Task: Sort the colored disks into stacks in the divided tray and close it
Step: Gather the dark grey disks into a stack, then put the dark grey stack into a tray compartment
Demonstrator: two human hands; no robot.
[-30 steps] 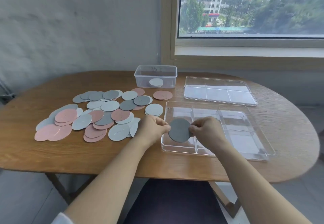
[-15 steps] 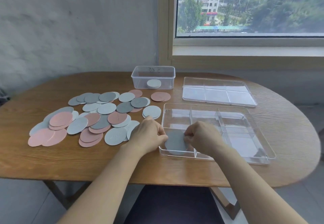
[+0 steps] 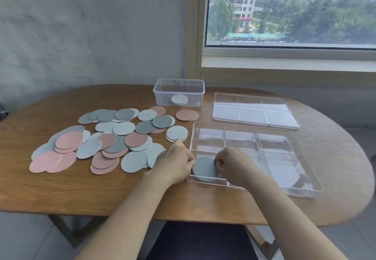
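Left hand [image 3: 175, 164] and right hand [image 3: 234, 166] pinch opposite edges of a round grey disk [image 3: 205, 169], flat in the clear plastic tray [image 3: 234, 123], near-left compartment.

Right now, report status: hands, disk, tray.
Left hand and right hand pinch gray disk edges. Disk in divided tray's near-left compartment. Lid off, behind tray. Loose disks piled left.

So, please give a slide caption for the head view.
Left hand and right hand hold a grey disk in the tray's near-left compartment.
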